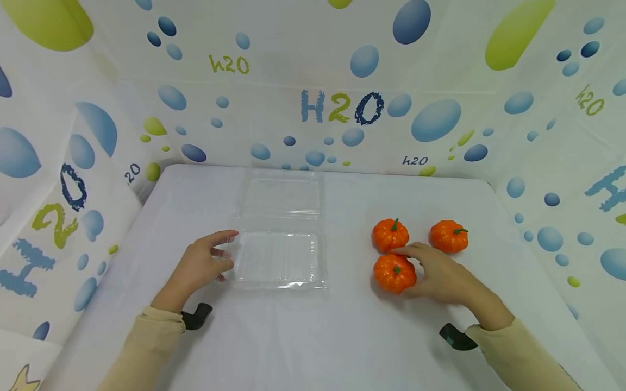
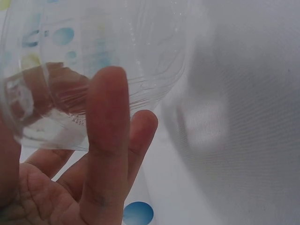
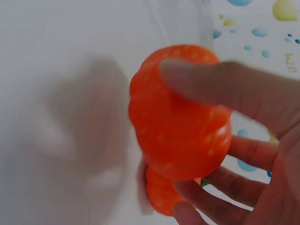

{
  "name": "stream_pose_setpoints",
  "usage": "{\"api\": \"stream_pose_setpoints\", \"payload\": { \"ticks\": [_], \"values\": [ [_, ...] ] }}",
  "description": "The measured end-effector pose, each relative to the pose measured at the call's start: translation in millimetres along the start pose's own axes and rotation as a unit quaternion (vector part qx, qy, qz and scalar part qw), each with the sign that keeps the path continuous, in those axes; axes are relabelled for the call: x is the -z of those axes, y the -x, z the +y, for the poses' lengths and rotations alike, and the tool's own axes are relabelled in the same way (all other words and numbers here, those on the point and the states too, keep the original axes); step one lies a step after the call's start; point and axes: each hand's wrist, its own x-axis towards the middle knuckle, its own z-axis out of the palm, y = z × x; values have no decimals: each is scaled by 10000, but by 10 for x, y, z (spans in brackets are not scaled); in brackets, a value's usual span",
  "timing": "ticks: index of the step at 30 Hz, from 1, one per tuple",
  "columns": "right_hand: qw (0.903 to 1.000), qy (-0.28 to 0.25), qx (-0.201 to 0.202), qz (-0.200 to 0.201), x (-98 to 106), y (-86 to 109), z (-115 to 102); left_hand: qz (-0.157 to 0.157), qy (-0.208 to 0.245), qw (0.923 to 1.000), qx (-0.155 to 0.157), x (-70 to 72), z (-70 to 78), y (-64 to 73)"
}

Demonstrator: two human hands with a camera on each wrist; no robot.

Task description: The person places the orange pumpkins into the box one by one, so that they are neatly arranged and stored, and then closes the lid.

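A small orange toy pumpkin (image 1: 394, 275) sits at the front of the group on the right. My right hand (image 1: 435, 274) grips it from the right, thumb (image 3: 197, 79) across its near side and fingers partly hidden behind. Just behind that one is a second pumpkin (image 1: 390, 235) with a green stem, and a third pumpkin (image 1: 448, 237) stands to the right. A clear plastic clamshell box (image 1: 279, 259) lies unfolded, lid at the back. Beside its left edge is my left hand (image 1: 201, 264), fingers spread and slightly bent; firm contact cannot be confirmed.
A white cloth covers the table (image 1: 293, 342). Patterned sheeting (image 1: 337, 60) with blue and green drops stands behind and at both sides. Dark camera mounts (image 1: 196, 316) jut from the wrists.
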Motion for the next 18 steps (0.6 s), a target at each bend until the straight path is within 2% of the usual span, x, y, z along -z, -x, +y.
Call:
{"api": "stream_pose_setpoints", "payload": {
  "ticks": [3,6,18],
  "values": [
    [9971,-693,217,-224,1,-13,-42,16,-22,10000,-10,-1,-6,-8],
    [9901,-1297,389,-381,8,-31,-96,45,-19,10000,-12,-2,-17,-12],
    [9533,-2868,680,-660,41,-211,-449,73,-22,10000,-47,-10,-5,1]
  ]
}}
